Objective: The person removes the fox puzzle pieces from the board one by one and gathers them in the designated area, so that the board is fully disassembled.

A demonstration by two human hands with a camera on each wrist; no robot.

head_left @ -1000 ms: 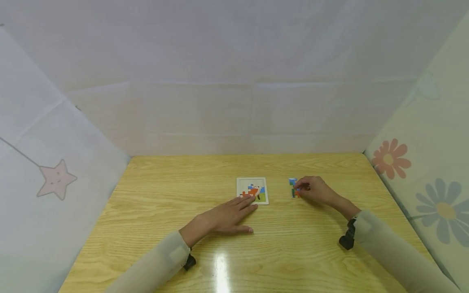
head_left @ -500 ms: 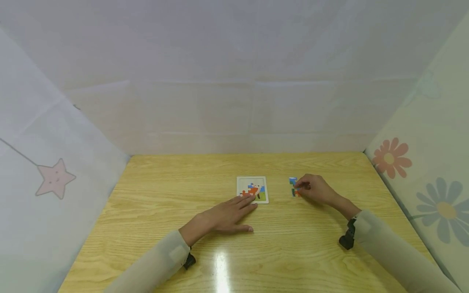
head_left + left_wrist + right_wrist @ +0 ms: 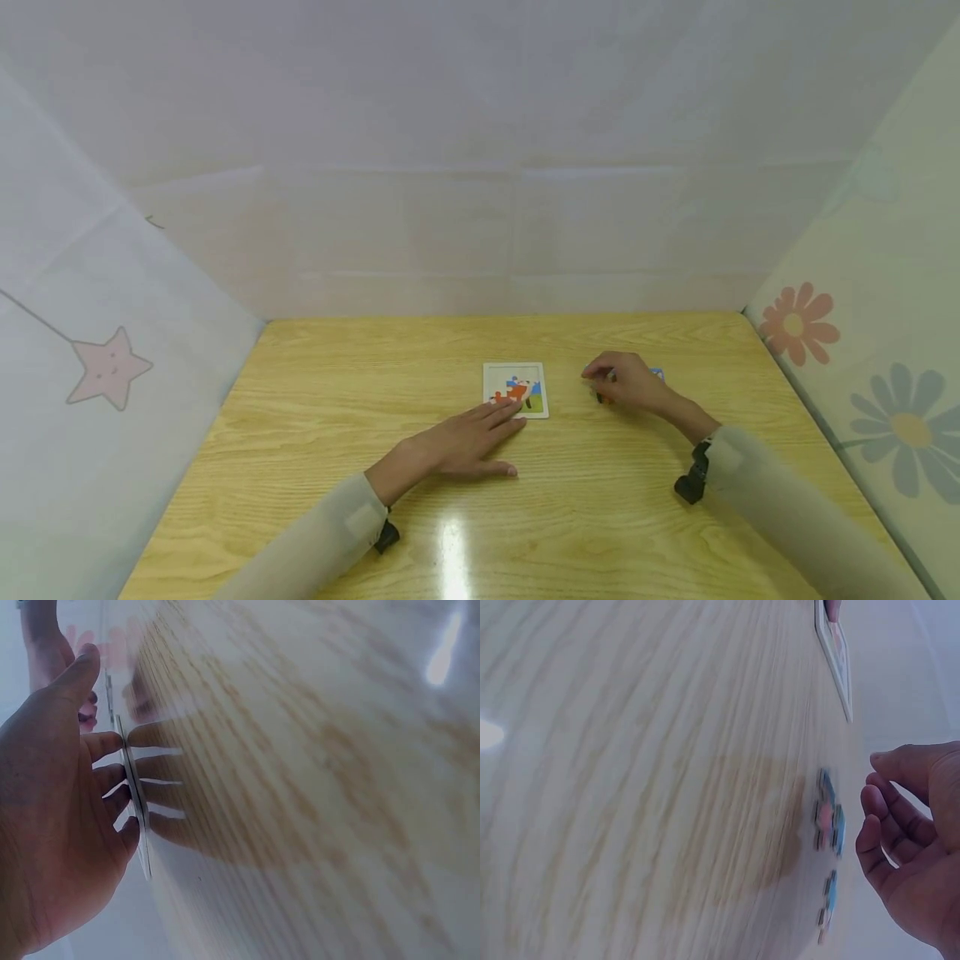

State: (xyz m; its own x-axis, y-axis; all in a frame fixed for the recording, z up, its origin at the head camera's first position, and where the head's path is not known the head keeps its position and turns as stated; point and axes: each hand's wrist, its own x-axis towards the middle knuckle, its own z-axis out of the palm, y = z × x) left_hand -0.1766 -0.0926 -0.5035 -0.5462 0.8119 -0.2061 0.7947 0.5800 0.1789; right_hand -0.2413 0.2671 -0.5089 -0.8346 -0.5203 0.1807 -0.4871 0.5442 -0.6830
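A small square puzzle tray (image 3: 516,367) with a white frame lies at mid table, partly filled with a fox picture. My left hand (image 3: 468,442) rests its spread fingers on the tray's near left part, covering some of the picture; in the left wrist view the fingertips press along the tray's edge (image 3: 135,787). To the right, my right hand (image 3: 633,385) hovers over loose jigsaw pieces (image 3: 604,399), its fingers loosely bent. The right wrist view shows no piece between thumb and fingertips, with pieces (image 3: 825,817) lying on the table beneath.
Another blue jigsaw piece (image 3: 657,372) shows behind the right hand, and one (image 3: 829,900) lies a little apart in the right wrist view. The wooden table (image 3: 360,358) ends at a pale cloth backdrop (image 3: 412,233), with cloth sides left and right.
My right hand has shifted left and slightly away from me, now covering more of the loose pieces and uncovering a blue one on its right. The left hand stays still on the tray.
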